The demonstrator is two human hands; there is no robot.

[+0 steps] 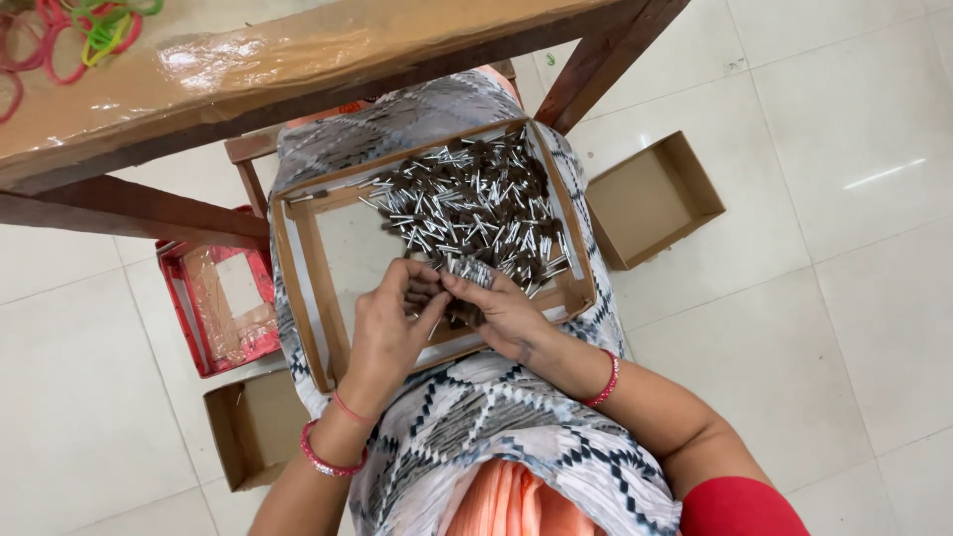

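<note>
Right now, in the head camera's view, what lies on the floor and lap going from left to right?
Red tray lined with clear plastic → shallow cardboard tray on the lap, filled with small dark, silver-ended pieces → open, empty cardboard box on the white tiles.

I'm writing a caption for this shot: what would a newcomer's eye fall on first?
First, the heap of small silver-and-dark pieces filling the far right of the cardboard tray on the person's lap. Next, the left hand and right hand meeting at the tray's near edge, gathering a small bundle of the pieces. Coloured rubber bands lie on the wooden table, top left.
</note>
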